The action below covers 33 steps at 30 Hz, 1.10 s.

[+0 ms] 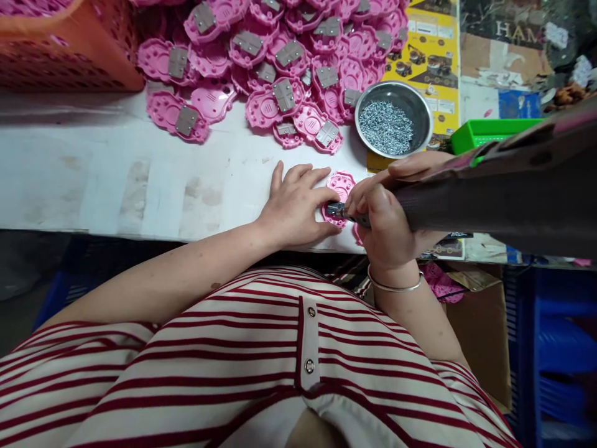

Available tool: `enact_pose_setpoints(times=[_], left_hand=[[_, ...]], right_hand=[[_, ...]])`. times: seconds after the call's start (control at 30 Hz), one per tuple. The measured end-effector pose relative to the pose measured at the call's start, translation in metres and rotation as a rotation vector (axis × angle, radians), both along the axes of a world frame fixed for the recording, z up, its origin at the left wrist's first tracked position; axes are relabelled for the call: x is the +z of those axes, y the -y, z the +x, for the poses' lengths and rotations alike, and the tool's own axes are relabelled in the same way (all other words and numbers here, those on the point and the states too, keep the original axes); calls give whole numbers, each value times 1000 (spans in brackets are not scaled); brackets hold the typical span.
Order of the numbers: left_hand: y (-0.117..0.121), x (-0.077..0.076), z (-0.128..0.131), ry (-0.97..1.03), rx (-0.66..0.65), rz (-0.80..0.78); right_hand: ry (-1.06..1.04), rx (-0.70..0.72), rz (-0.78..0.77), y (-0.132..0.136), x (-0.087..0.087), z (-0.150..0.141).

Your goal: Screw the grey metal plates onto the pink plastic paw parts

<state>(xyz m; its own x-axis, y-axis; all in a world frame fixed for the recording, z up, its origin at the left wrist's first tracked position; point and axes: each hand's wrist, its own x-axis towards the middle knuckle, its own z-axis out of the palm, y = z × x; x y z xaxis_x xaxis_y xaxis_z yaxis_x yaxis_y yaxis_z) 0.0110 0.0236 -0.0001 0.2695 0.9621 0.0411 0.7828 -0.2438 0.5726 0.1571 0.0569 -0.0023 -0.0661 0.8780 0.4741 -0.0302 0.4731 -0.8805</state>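
A pink plastic casing (pixel 342 184) lies on the white worktop near its front edge. My left hand (pixel 298 205) steadies it from the left, thumb and index finger against its edge and the other fingers spread on the table. Wrapped in my right hand (pixel 392 218) is a dark power screwdriver (pixel 466 199), its body stretching off to the right. The screwdriver's metal tip (pixel 336 210) meets the lower part of the casing, over a metal piece; the screw itself is too small to see. Another pink casing (pixel 358 233) shows partly beneath my right hand.
Pink casings with metal plates (pixel 284 93) are heaped at the back. A steel bowl of small screws (pixel 366 106) stands right of them. An orange basket (pixel 69 46) is at the back left, a green tray (pixel 489 132) at the right. A cardboard box (pixel 485 336) sits below the worktop.
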Motion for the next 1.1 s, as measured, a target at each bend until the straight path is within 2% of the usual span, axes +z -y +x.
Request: enact_pose_setpoints(times=[0.1, 0.23, 0.37, 0.47, 0.53, 0.6, 0.83, 1.1], left_hand=[[0, 1, 1, 1, 3, 3], [0, 0, 0, -3, 4, 14], [1, -2, -1, -9, 0, 12], [2, -4, -2, -17, -8, 19], [4, -5, -3, -21, -8, 28], [5, -6, -4, -23, -8, 35], [7, -7, -5, -32, -9, 48], [8, -8, -6, -52, -15, 68]], right_hand=[[-133, -84, 232, -7, -4, -9], [-122, -65, 249, -7, -1, -10], [-126, -41, 275, 5, 26, 5], [-183, -229, 259, 14, 50, 22], [-177, -354, 264, 16, 57, 34], [-156, -416, 264, 15, 55, 44], [-225, -458, 332, 5, 32, 56], [-124, -505, 276, 2, 25, 56]])
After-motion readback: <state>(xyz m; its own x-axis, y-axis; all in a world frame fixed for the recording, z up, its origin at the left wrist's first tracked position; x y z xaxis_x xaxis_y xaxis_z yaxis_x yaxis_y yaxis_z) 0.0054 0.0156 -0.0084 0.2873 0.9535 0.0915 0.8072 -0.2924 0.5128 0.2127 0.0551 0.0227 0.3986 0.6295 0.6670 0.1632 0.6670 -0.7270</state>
